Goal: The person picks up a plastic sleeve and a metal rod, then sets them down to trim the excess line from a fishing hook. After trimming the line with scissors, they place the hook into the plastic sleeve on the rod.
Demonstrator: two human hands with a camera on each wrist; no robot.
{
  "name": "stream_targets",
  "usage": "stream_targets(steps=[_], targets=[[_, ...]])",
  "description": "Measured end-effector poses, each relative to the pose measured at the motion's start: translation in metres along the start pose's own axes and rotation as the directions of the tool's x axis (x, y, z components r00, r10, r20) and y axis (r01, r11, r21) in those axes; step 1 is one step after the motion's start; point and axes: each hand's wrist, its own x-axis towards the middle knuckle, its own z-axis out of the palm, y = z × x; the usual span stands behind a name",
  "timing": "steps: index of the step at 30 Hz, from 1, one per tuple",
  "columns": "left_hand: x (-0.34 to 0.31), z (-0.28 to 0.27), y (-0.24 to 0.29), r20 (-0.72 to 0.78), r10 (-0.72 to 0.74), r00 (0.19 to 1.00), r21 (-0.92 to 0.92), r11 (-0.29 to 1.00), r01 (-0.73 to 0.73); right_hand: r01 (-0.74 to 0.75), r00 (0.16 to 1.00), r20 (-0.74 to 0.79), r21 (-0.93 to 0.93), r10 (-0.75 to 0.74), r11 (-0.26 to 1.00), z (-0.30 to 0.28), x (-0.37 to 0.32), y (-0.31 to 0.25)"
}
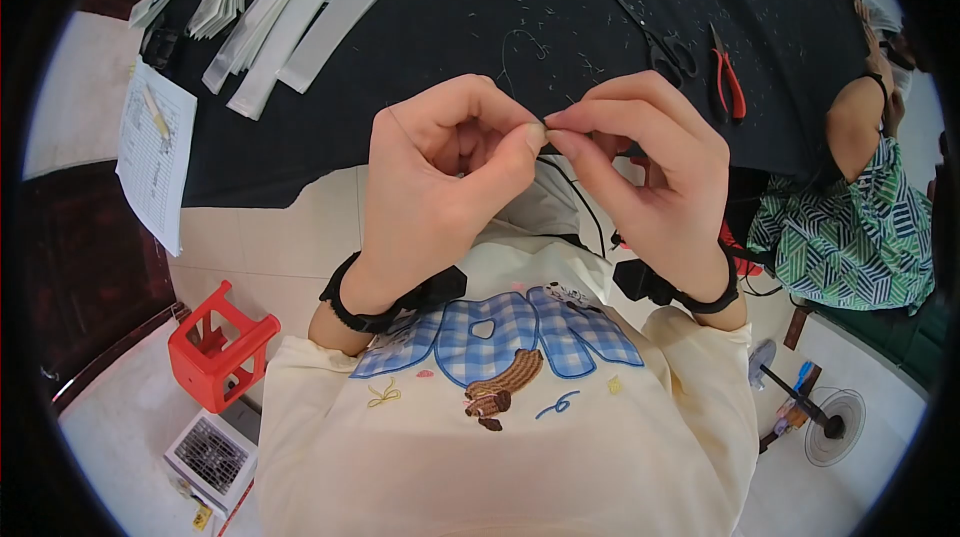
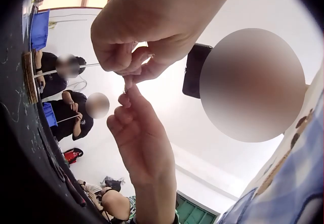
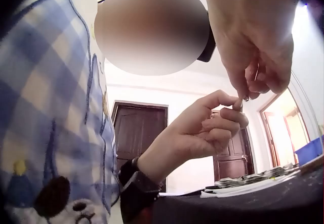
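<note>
In the head view both hands meet fingertip to fingertip, raised in front of the chest near the table edge. My left hand [image 1: 430, 182] pinches a tiny thing between thumb and index finger. Tip to tip with it, the right hand [image 1: 655, 142] pinches at the same spot with thumb and index finger. A thin dark thread [image 1: 506, 62] loops over the black cloth just beyond the fingertips. The pinched part is mostly hidden by the fingers, and I cannot tell its exact kind. From the side, the left wrist view shows the right hand's fingertips [image 2: 130, 89] meeting the left's.
Black scissors [image 1: 662, 45] and red-handled pliers [image 1: 730, 77] lie right on the black-clothed table [image 1: 430, 27]. Clear plastic sleeves [image 1: 330, 12] and a written sheet [image 1: 155, 152] are at left. A red stool [image 1: 220, 347] stands below; a seated person [image 1: 850, 207] is at right.
</note>
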Motion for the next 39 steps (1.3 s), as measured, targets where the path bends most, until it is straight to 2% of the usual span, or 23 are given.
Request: stream_targets(steps=[4, 6, 7, 9, 13, 16, 18, 19, 21, 22, 24, 28, 39], targets=[[0.000, 0.003, 0.000, -0.027, -0.004, 1.000, 0.032, 0.999, 0.005, 0.080, 0.997, -0.014, -0.101, -0.082, 0.992, 0.003, -0.003, 0.002], [0.000, 0.003, -0.001, -0.055, -0.005, 0.998, 0.060, 0.998, 0.008, 0.215, 0.975, -0.025, -0.174, -0.222, 0.961, 0.005, -0.004, 0.006], [0.000, 0.003, -0.001, -0.055, -0.005, 0.998, 0.060, 0.998, 0.009, 0.214, 0.975, -0.024, -0.174, -0.222, 0.961, 0.005, -0.004, 0.007], [0.000, 0.003, -0.002, -0.070, 0.007, 0.997, 0.112, 0.994, 0.001, 0.304, 0.949, -0.003, -0.248, -0.315, 0.920, 0.006, -0.004, 0.009], [0.001, 0.004, -0.002, -0.091, 0.005, 0.996, 0.128, 0.992, 0.006, 0.335, 0.938, 0.009, -0.279, -0.347, 0.900, 0.005, -0.003, 0.010], [0.000, 0.004, -0.002, -0.106, -0.008, 0.994, 0.127, 0.992, 0.022, 0.274, 0.956, -0.025, -0.292, -0.293, 0.916, -0.001, -0.003, 0.005], [0.000, 0.001, 0.000, -0.080, -0.009, 0.997, 0.171, 0.985, 0.023, 0.152, 0.980, -0.102, -0.171, -0.171, 0.973, -0.004, -0.003, 0.003], [0.000, 0.000, 0.000, -0.080, -0.008, 0.997, 0.172, 0.985, 0.022, 0.152, 0.980, -0.103, -0.172, -0.171, 0.973, -0.004, -0.002, 0.002], [0.002, -0.002, -0.001, -0.070, -0.044, 0.997, 0.080, 0.996, 0.050, 0.015, 0.998, -0.057, -0.096, -0.020, 0.995, -0.006, 0.001, 0.001], [0.002, -0.001, 0.001, -0.068, -0.042, 0.997, 0.080, 0.996, 0.047, -0.002, 1.000, -0.021, -0.083, 0.000, 0.997, -0.006, 0.002, 0.001], [0.002, 0.000, 0.006, -0.032, -0.098, 0.995, -0.015, 0.995, 0.097, -0.011, 1.000, 0.011, -0.064, 0.012, 0.998, -0.007, 0.000, 0.003], [0.000, -0.001, 0.006, 0.000, -0.099, 0.995, -0.013, 0.995, 0.099, -0.062, 0.997, 0.041, -0.010, 0.062, 0.998, -0.006, -0.002, 0.004], [0.001, -0.001, 0.008, 0.063, -0.144, 0.988, 0.020, 0.990, 0.143, -0.015, 0.996, 0.085, -0.045, 0.019, 0.999, -0.012, -0.003, 0.007]])
